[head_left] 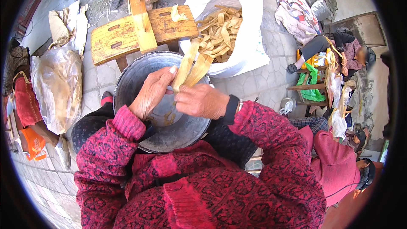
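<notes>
Flat, pale-tan fibrous strips rise from the right hand's clamped fingers above the round grey metal basin, long axis slanting forward-right. The left hand is beside their left edge — its grip I cannot tell.

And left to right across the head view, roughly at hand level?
Red cloth → clear plastic bag → dark shoe → left hand → right hand → green bag. Left out for overlap with the hands: metal basin, pale strips.
</notes>
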`<state>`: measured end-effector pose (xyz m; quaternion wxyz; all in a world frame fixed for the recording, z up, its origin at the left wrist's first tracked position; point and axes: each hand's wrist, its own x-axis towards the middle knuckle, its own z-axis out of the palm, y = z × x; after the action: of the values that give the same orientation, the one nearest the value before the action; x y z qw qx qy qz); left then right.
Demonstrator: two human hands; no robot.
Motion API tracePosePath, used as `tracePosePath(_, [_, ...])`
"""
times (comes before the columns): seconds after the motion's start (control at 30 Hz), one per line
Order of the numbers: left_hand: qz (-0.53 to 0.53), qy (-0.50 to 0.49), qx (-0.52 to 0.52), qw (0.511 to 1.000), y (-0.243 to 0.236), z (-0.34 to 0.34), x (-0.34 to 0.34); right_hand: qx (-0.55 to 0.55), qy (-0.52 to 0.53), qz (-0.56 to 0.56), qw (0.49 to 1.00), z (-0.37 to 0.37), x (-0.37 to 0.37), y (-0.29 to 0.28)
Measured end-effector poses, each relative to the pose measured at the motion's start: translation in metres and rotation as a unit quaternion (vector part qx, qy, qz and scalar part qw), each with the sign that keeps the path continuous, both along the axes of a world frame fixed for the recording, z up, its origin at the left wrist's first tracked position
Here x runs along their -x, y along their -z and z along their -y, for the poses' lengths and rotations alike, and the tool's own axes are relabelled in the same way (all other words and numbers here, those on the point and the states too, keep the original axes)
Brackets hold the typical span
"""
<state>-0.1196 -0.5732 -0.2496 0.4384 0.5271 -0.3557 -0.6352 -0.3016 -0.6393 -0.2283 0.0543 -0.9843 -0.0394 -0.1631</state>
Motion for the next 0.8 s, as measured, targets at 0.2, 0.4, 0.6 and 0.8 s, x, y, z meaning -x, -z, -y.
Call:
tracePosePath(0.2, [-0.108,-0.012,-0.057,0.992,0.012,0.02,0.002,-0.063,0.008,-0.02,0.998,-0.013,0.0,0.025])
tracePosePath(0.4, [-0.078,0.004,0.125,0.989,-0.012,0.011,0.006,-0.598,0.282,0.172,0.73,0.02,0.006,0.025])
tracePosePath(0.6, [-0.007,0.16,0.153,0.975,-0.04,-0.01,0.018,-0.864,0.203,0.12,0.445,0.053,0.021,0.007])
tracePosePath(0.8, [0.079,0.146,0.285,0.944,-0.047,-0.008,0.021,-0.84,0.141,0.29,0.437,0.069,0.028,-0.016])
